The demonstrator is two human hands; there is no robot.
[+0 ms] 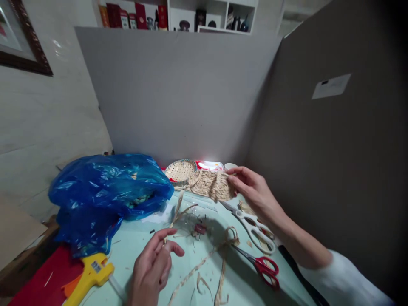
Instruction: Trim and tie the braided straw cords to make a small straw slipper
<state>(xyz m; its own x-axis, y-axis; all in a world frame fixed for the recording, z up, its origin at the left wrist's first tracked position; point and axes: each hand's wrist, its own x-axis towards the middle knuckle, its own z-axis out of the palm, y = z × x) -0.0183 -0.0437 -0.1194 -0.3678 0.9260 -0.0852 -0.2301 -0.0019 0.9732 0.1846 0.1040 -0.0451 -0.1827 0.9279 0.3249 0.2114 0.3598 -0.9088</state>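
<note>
My right hand (251,187) pinches the right end of a woven straw piece (208,185), lifting it above the table. From the piece's left side a loose straw strand (178,208) runs down toward my left hand (153,263). That hand is curled, with a bit of straw showing between its fingers; the thumb and index tips stand slightly apart. A braided straw cord (197,267) with a looped end lies to the right of my left hand. White-handled scissors (251,225) rest below my right hand, and red-handled scissors (258,261) lie nearer to me.
A blue plastic bag (108,182) fills the left side, with a yellow glue gun (91,274) in front of it. A small round woven basket (181,171) stands at the back. Grey panels (178,93) close off the back and right. Straw scraps and a small dark-red object (200,229) lie mid-table.
</note>
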